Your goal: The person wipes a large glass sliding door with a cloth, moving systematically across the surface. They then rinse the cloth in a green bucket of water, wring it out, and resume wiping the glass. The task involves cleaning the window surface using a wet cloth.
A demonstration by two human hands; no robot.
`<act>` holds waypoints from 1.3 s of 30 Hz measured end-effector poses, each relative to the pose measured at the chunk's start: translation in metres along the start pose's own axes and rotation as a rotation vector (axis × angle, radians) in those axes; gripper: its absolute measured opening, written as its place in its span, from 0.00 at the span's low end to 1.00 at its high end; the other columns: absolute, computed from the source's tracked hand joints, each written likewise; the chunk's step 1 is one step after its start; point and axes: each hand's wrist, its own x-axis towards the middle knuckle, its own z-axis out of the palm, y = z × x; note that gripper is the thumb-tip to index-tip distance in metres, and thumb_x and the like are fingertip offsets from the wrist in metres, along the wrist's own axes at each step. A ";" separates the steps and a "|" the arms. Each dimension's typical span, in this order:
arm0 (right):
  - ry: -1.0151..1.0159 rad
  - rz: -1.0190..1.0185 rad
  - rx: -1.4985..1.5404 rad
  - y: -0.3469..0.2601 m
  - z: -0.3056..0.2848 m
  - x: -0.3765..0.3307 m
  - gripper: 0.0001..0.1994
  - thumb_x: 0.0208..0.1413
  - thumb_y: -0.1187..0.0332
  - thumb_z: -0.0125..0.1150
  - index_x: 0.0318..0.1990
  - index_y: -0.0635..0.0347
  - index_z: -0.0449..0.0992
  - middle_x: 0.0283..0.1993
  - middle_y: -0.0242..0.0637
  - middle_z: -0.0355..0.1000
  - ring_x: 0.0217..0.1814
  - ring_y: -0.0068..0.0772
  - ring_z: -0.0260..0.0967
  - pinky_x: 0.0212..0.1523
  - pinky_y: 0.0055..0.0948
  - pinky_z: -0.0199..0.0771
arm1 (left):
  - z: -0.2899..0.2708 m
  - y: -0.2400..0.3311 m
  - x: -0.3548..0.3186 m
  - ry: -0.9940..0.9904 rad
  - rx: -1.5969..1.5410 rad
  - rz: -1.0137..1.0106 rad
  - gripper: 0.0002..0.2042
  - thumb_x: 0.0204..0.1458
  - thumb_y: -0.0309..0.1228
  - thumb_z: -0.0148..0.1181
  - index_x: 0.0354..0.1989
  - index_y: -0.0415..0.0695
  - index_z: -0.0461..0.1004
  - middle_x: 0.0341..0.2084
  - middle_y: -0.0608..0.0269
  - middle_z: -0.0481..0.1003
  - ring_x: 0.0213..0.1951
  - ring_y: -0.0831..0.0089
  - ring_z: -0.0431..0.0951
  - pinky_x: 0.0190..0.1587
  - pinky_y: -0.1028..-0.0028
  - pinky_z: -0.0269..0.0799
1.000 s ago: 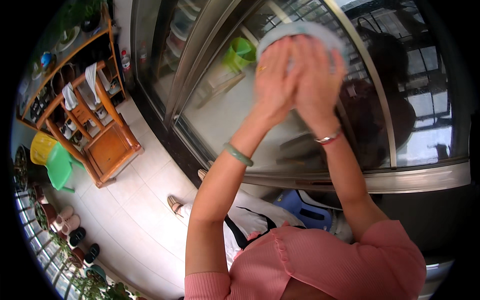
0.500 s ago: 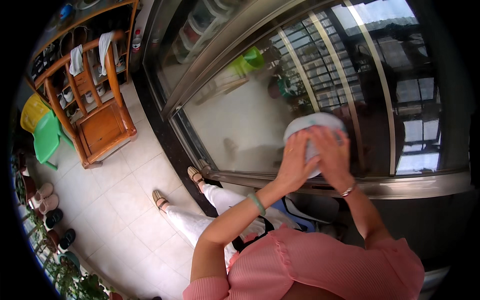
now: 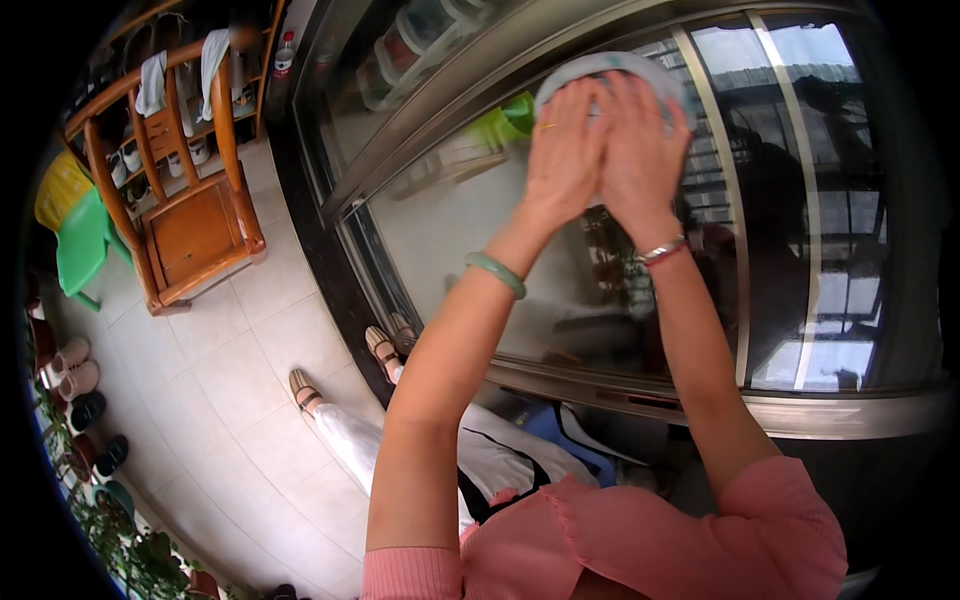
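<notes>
A folded white cloth (image 3: 620,72) with a pale green mark lies pressed against the glass door panel (image 3: 440,220) near its upper frame. My left hand (image 3: 568,150), with a ring on one finger, holds the cloth by its left half. Beside it, touching, my right hand (image 3: 640,150) holds the right half. The fingers of both hands point upward over the cloth, and the palms hide its lower part. Both arms reach well forward; a green bangle (image 3: 496,274) circles the left wrist and a silvery bracelet (image 3: 660,250) the right one.
A metal rail (image 3: 820,416) borders the glass below. To the left, a wooden chair (image 3: 200,230) with cloths over its back stands beside a green plastic chair (image 3: 84,240). Shoes (image 3: 76,368) and potted plants (image 3: 140,540) line the far left. Something blue (image 3: 560,430) sits below the rail.
Both hands have slid the cloth up the glass, from the lower middle toward the upper frame. My arms are now stretched further out, and the view has shifted slightly.
</notes>
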 end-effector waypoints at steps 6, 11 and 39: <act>-0.229 -0.298 0.112 -0.078 0.053 -0.076 0.22 0.57 0.64 0.51 0.59 0.59 0.74 0.67 0.33 0.65 0.71 0.32 0.56 0.73 0.50 0.46 | -0.021 -0.044 -0.144 -0.129 -0.291 -0.634 0.28 0.71 0.42 0.34 0.71 0.33 0.55 0.71 0.41 0.55 0.74 0.49 0.48 0.75 0.60 0.42; -0.497 -0.382 0.353 -0.079 0.003 -0.176 0.23 0.54 0.68 0.53 0.59 0.60 0.73 0.66 0.33 0.67 0.71 0.30 0.58 0.74 0.45 0.47 | -0.011 0.033 -0.275 -0.170 -0.377 -0.778 0.28 0.70 0.38 0.39 0.72 0.31 0.49 0.72 0.40 0.51 0.75 0.47 0.46 0.75 0.60 0.40; -0.061 -0.128 0.091 -0.079 0.080 -0.023 0.20 0.61 0.64 0.51 0.60 0.55 0.72 0.68 0.33 0.64 0.74 0.33 0.53 0.71 0.50 0.43 | -0.008 -0.079 -0.082 0.105 -0.173 -0.348 0.23 0.68 0.38 0.37 0.64 0.35 0.64 0.64 0.44 0.65 0.68 0.48 0.60 0.70 0.55 0.51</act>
